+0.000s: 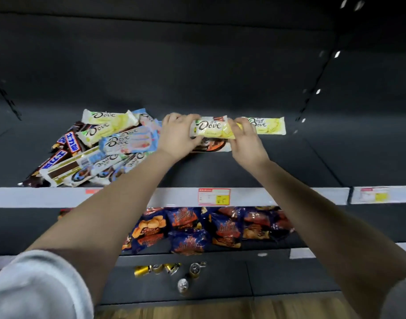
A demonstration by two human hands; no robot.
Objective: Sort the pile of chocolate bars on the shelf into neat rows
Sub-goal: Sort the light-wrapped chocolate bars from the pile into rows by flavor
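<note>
Both my hands hold one pale yellow Dove bar (212,130) over the middle of the dark shelf (220,171), closer to its back than to its front edge. My left hand (176,134) has its fingers curled round the bar's left end. My right hand (245,143) pinches the right end between curled fingers and thumb. The bar lies level, its length running along the shelf.

Just beneath it a dark-and-orange bar (211,145) lies flat on the shelf; I cannot tell whether the two touch. Just to the right, a second yellow Dove bar (270,125) lies flat, in line with the one I hold.

The unsorted pile of chocolate bars (100,143) covers the shelf's left part and reaches down to the front edge, with yellow, blue-and-white and dark wrappers crossing at all angles.

A red-and-yellow price tag (214,196) sits on the white strip along the front edge. On the shelf below are blue-and-orange snack bags (197,229), and lower still a few gold and silver cans (172,268).
</note>
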